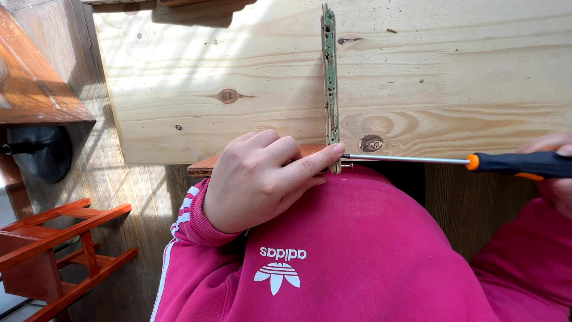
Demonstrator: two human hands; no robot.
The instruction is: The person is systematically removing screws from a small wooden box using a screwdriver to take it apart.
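Nearest is the pink sweatshirt, with a white emblem low on its front. On it rests the left hand, fingers curled, its forefinger pressed against the near end of a thin green circuit board standing on edge across the pale pine tabletop. At the right edge, the right hand grips the black-and-orange handle of a screwdriver, whose steel tip meets the board's near end. A red wooden rack sits near left.
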